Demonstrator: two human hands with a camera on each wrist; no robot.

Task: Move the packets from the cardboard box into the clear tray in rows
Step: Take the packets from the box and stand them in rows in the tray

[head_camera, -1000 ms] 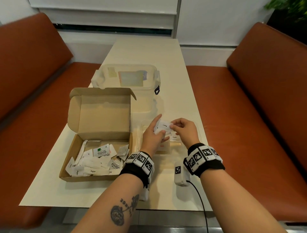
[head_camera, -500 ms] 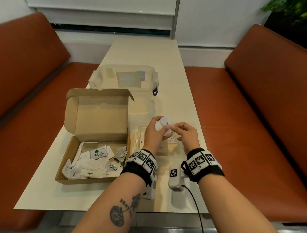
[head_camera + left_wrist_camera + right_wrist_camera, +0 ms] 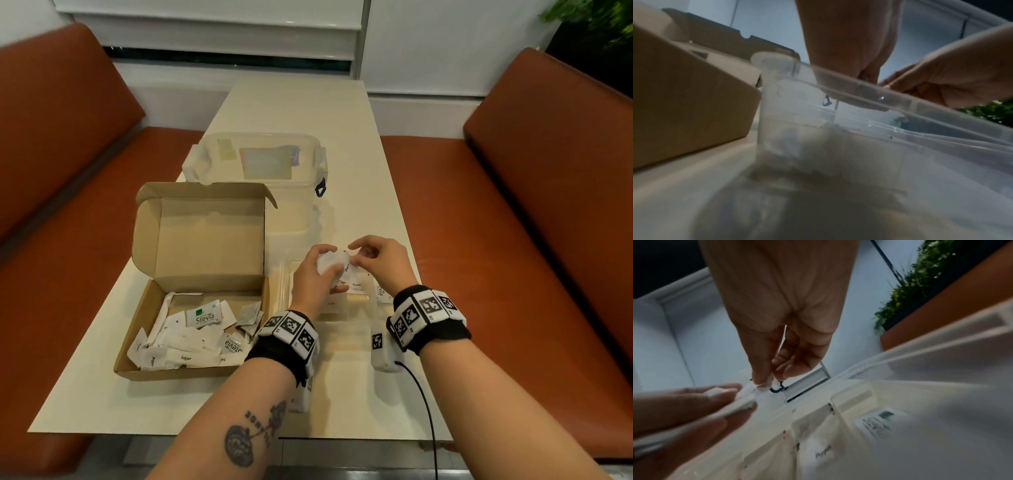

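Both hands meet above the clear tray (image 3: 286,274), which sits on the table (image 3: 342,137) just right of the one open cardboard box (image 3: 191,274); the left hand (image 3: 313,281) grips a small bundle of white packets (image 3: 329,263), how many I cannot tell; the right hand (image 3: 380,260) pinches one packet's end (image 3: 761,387) between thumb and forefinger, its long axis running left to right toward the left hand; in the tray at least three packets (image 3: 356,286) lie flat side by side, long axes near to far; a loose heap of packets (image 3: 191,332) fills the near half of the box, lying every way, too jumbled to count; one lidded clear container (image 3: 260,161) stands at the far side.
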